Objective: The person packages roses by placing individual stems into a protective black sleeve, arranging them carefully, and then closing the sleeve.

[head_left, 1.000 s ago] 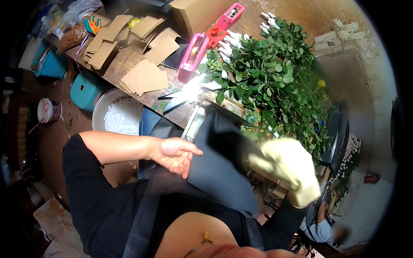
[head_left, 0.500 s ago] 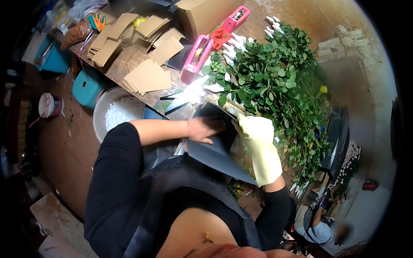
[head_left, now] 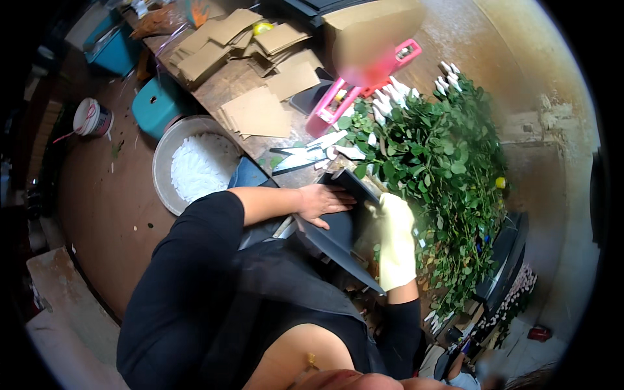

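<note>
A dark, flexible sheet lies at the bench edge in front of me, its far end curled up into a fold. My bare left hand rests flat on it, fingers stretched out toward the fold. At the sheet's right edge is my right hand, in a pale yellow rubber glove, its fingers closed on that edge; the fingertips are blurred. The near part of the sheet slants down toward my dark apron. Just beyond the sheet lie white strips on the bench.
Leafy stems with white-wrapped heads cover the right side. Pink tape dispensers and brown cardboard pieces lie farther back. At left stand a basin of white pieces, a teal stool and a bucket. Another person is at lower right.
The whole view has shifted, so the bench things sit farther right. The sheet's far end now curls up more. My left hand, blurred before, lies still; the glove stays at the sheet's edge.
</note>
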`<state>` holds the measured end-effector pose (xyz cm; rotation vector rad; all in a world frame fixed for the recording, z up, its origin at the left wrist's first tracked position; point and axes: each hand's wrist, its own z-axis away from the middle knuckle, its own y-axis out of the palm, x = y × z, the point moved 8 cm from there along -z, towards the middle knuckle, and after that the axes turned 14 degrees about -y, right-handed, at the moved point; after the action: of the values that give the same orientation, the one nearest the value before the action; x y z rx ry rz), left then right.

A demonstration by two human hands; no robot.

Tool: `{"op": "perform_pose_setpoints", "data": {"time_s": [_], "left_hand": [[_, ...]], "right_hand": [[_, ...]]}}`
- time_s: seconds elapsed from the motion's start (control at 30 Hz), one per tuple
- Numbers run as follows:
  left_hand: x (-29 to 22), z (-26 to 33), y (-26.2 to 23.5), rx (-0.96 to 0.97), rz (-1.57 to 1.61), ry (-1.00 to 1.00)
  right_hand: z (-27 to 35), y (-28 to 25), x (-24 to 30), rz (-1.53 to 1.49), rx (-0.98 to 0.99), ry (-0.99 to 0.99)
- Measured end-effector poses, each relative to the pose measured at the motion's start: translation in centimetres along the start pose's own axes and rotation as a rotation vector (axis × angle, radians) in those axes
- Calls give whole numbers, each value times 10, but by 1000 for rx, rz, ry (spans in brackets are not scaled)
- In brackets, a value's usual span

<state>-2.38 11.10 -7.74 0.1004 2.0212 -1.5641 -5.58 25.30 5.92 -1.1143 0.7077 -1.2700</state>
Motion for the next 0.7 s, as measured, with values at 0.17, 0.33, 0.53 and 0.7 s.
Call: {"op": "perform_pose_setpoints", "data": {"time_s": [0.17,0.33,0.53,0.7], "left_hand": [[10,4,11,-85,29,13],[7,-9,30,-145,12,85],[33,-3,66,-535,-40,114],[26,2,41,-547,6,153]], "right_hand": [[33,-83,96,-32,-353,-514],[42,26,154,88,351,-482],[-31,-45,243,-384,243,-831],[-167,0,272,85,-370,-836]]}}
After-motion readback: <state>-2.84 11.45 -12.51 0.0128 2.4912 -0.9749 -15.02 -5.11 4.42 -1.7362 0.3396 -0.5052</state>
